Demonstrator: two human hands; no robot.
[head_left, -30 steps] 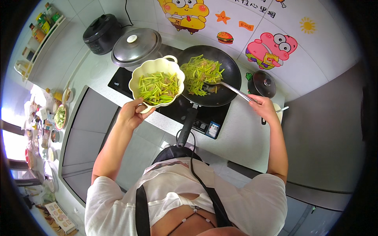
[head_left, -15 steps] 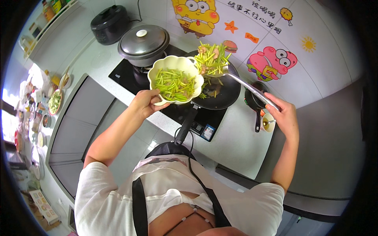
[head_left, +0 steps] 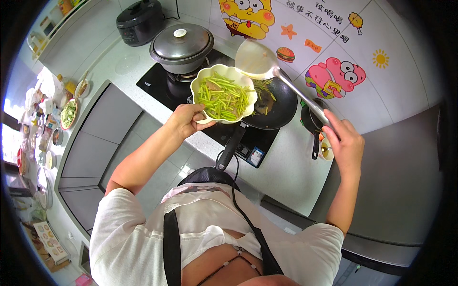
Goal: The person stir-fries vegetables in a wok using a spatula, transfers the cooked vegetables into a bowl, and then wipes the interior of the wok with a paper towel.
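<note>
My left hand (head_left: 187, 121) is closed on the near rim of a cream bowl with a scalloped edge (head_left: 195, 90), held up over the stove. Cut green stalks with bits of meat (head_left: 223, 98) fill the bowl. In my right hand (head_left: 344, 138) is the handle of a metal spatula (head_left: 257, 59), its wide blade raised beside the bowl's far right rim, with no food heaped on it. Below and partly behind the bowl, a black frying pan (head_left: 281, 107) holds some leftover stalks and meat pieces. Its black handle (head_left: 230, 148) points toward me.
A lidded grey pot (head_left: 182, 45) stands on the black cooktop (head_left: 155, 88), left of the pan. Beyond it is a black rice cooker (head_left: 140, 24). A small dark pan (head_left: 312, 119) and a small bowl with a spoon (head_left: 327, 150) sit at right. A cluttered counter runs along the far left.
The stalks and meat heaped on the spatula are gone from it, and the bowl looks fuller. The blade has tipped up and now shows bare. The view has shifted slightly.
</note>
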